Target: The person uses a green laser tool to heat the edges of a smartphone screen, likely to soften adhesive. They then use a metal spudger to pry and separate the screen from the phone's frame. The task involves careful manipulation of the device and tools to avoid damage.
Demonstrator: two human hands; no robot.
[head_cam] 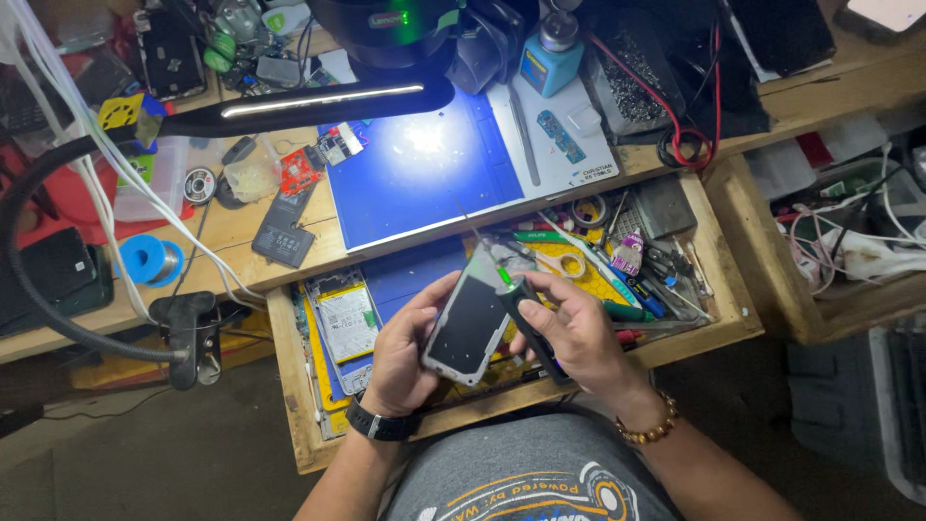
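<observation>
The left hand [403, 345] holds a phone [470, 323] with a dark screen and pale frame, tilted so its top end points up and away from the body. The thumb lies along the near left edge of the phone and the other fingers curl underneath, clamped on it. The right hand [577, 333] grips a dark pen-shaped electric screwdriver [526, 323] with a small green light near its front; the fingers are wrapped around its body, thumb pressed on top, and it lies just to the right of the phone, touching its right edge. The thin bit of the tool points up past the top end of the phone.

Both hands hover over an open wooden drawer [728, 280]. Beyond the fingertips of the right hand lie tools on a yellow mat [598, 275], among them a roll of tape [572, 265]. To the left of the left thumb a circuit board [347, 321] lies in the drawer. Farther off, past the drawer, a blue work mat [424, 183] lies on the desk under a black lamp [318, 101]. A black watch [378, 425] sits on the left wrist, a bead bracelet [648, 425] on the right.
</observation>
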